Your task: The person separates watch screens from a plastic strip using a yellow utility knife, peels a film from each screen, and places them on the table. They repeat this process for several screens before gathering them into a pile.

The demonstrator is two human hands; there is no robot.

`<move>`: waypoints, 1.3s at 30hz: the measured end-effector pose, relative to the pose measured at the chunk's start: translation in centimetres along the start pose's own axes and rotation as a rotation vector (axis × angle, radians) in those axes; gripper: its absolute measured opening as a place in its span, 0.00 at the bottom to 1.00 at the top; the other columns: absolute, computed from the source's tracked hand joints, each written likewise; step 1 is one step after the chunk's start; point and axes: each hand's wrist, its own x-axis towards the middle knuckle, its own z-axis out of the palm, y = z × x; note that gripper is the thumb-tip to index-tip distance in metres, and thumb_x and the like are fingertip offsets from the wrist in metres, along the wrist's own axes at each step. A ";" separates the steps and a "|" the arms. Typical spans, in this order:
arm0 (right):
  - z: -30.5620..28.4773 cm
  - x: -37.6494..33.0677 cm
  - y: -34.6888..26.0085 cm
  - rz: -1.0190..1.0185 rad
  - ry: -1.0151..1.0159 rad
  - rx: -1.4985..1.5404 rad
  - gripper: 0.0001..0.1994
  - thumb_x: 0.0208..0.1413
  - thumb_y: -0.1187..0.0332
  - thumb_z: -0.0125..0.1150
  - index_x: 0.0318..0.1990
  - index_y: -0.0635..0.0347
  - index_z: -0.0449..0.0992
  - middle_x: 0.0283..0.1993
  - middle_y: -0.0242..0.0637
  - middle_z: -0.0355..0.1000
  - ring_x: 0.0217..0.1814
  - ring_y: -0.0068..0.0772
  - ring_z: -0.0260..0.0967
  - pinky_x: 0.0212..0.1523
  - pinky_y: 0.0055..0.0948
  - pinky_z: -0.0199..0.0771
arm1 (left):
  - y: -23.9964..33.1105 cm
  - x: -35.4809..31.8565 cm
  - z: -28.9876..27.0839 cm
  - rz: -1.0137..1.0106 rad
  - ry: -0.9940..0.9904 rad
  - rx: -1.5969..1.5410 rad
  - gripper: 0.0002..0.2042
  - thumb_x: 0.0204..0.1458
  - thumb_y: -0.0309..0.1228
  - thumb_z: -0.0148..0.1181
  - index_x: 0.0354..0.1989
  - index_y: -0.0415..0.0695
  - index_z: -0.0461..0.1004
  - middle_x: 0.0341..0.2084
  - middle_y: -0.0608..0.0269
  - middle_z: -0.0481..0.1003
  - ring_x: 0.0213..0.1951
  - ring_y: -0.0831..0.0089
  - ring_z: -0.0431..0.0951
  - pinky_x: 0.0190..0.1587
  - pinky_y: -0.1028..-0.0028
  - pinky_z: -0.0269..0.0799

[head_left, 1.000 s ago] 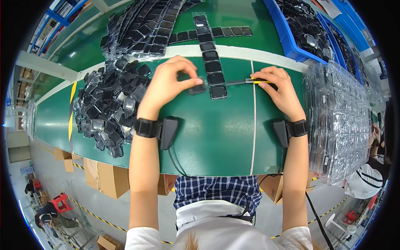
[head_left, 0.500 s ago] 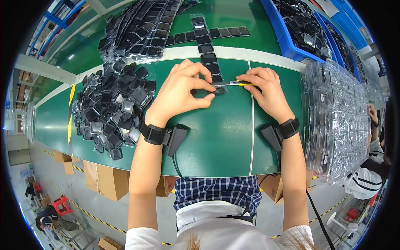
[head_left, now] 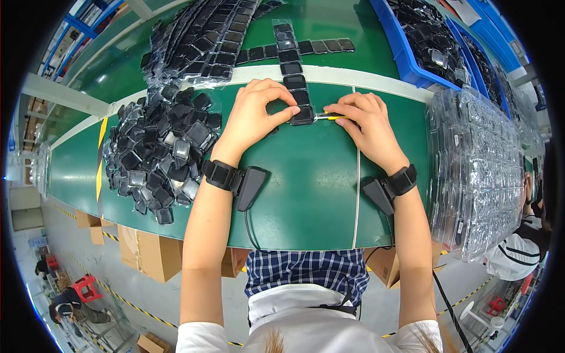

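Left of centre in the frame, a person's left hand (head_left: 250, 115) has its thumb and forefinger pinched together on the lower left edge of a strip of black squares (head_left: 295, 82), apparently to steady it; the fingertips hide part of that edge. The strip runs upward from the middle of the frame, its near end on a green table (head_left: 294, 194). Just right of that end is a slim yellow tool (head_left: 337, 117), held nearly flat, probably so its tip can meet the strip's side. The right hand (head_left: 368, 123) is closed around it, thumb against fingers.

Around them, a heap of loose black squares (head_left: 156, 153) sits at left, close to the left forearm and limiting room there. More strips (head_left: 203, 44) are stacked at upper left. At upper centre, a crosswise strip (head_left: 323, 46) meets the upright one. A blue bin (head_left: 401, 56) of dark pieces stands at upper right; below it, stacked clear trays (head_left: 479, 170) hem in the table's right side.
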 end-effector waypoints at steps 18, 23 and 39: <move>-1.4 0.1 2.3 0.055 -0.063 0.041 0.12 0.60 0.72 0.65 0.49 0.44 0.85 0.52 0.25 0.75 0.62 0.33 0.68 0.77 0.54 0.43 | -0.7 -0.2 -0.4 0.003 0.058 -0.034 0.07 0.49 0.34 0.75 0.30 0.47 0.84 0.38 0.66 0.82 0.48 0.62 0.79 0.55 0.63 0.70; -2.6 -0.9 3.3 0.112 0.032 0.011 0.13 0.60 0.73 0.64 0.51 0.47 0.85 0.51 0.29 0.76 0.58 0.36 0.69 0.68 0.40 0.56 | -0.7 -1.2 -4.2 -0.062 0.076 0.005 0.07 0.46 0.32 0.74 0.28 0.45 0.81 0.37 0.66 0.81 0.47 0.63 0.78 0.54 0.64 0.69; -1.9 -0.7 3.4 0.159 0.143 -0.029 0.13 0.61 0.71 0.65 0.52 0.47 0.84 0.51 0.31 0.76 0.57 0.38 0.70 0.66 0.40 0.60 | 2.4 -1.0 -1.1 0.231 -0.009 0.273 0.10 0.50 0.37 0.73 0.39 0.50 0.88 0.36 0.73 0.84 0.49 0.74 0.79 0.59 0.63 0.61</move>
